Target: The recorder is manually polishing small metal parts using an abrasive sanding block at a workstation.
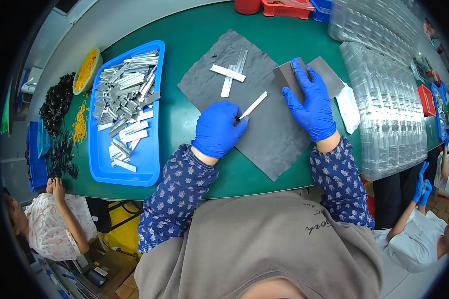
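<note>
My left hand (pixel 218 128), in a blue glove, is closed around one end of a thin pale metal strip (pixel 255 105), whose free end points up and right. My right hand (pixel 312 102), also gloved in blue, grips a flat grey rectangular pad (pixel 283 75), thumb at its lower edge and fingers stretched over its top. A second grey pad (pixel 329 78) lies just right of that hand. Under the work is a dark grey textured mat (pixel 277 149), set diagonally. On it, several silver metal strips (pixel 228 74) lie crossed over one another, beyond my left hand.
A blue tray (pixel 160 99) heaped with metal strips stands left. Yellow rubber bands (pixel 80 124) and black pieces (pixel 60 102) lie beyond it. A white cloth (pixel 349 109) and stacked clear plastic trays (pixel 389 114) are right. Other people sit at both ends of the green table (pixel 194 184).
</note>
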Available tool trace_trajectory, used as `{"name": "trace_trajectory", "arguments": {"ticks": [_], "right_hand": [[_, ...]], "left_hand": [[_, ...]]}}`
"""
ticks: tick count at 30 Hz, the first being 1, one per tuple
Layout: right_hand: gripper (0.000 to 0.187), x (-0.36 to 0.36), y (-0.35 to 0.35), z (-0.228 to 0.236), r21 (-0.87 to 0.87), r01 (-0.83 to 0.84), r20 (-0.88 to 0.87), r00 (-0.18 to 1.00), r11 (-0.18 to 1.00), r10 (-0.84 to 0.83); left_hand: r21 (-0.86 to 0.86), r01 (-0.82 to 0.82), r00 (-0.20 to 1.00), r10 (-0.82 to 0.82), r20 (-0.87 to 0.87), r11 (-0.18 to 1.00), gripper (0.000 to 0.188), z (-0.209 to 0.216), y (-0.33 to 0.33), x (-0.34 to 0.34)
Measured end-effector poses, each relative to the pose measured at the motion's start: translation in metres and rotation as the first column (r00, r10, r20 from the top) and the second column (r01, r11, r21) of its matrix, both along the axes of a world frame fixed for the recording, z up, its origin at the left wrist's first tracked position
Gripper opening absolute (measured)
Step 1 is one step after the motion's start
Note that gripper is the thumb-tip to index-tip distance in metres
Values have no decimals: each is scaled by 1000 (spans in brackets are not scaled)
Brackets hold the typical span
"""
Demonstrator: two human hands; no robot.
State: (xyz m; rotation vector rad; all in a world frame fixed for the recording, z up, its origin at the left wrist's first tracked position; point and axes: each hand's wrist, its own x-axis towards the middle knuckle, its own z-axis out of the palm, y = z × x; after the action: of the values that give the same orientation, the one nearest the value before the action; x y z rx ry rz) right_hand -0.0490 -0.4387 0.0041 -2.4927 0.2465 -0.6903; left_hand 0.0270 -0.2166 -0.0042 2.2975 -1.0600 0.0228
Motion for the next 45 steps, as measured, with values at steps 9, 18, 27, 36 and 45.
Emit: {"name": "trace_trajectory", "arguments": {"ticks": [9,18,27,36,45], "right_hand": [[63,4,47,9,-361,-165,-194,976,918,99],[60,-1,47,9,-287,-172,-102,984,942,148],[62,5,8,-2,-229,37,-70,996,973,-54],[63,1,2,-5,-165,-87,-52,996,982,79],[59,-2,41,20,-365,-226,-289,950,903,120]], "left_hand": [[-49,-43,999,41,-32,998,22,-7,0,-5],[-49,-31,998,29,-50,998,21,-10,0,-3],[-3,-71,982,70,-176,997,22,-1,2,-1],[11,-69,996,70,-59,998,29,-1,15,-2],[-15,-72,997,71,-41,997,24,-11,11,-4]]}}
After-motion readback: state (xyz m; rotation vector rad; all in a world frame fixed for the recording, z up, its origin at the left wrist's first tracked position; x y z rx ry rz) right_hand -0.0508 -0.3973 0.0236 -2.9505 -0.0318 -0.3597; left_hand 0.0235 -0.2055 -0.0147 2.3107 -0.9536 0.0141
